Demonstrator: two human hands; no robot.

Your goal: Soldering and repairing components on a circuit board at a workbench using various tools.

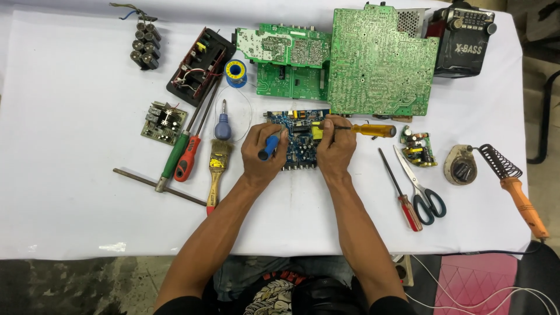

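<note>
A blue circuit board [298, 140] with a yellow component is worked; a blue-handled tool [269, 146] is gripped by the left hand [262, 153], an amber-handled screwdriver [364, 129] by the right hand [335, 149]

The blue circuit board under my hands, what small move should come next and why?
Probably steady the blue circuit board with the left hand, which holds a blue-handled tool over its left edge, then settle the tip of the yellow-handled screwdriver in the right hand. That tip already lies over the board, which sits loose on the white table.
</note>
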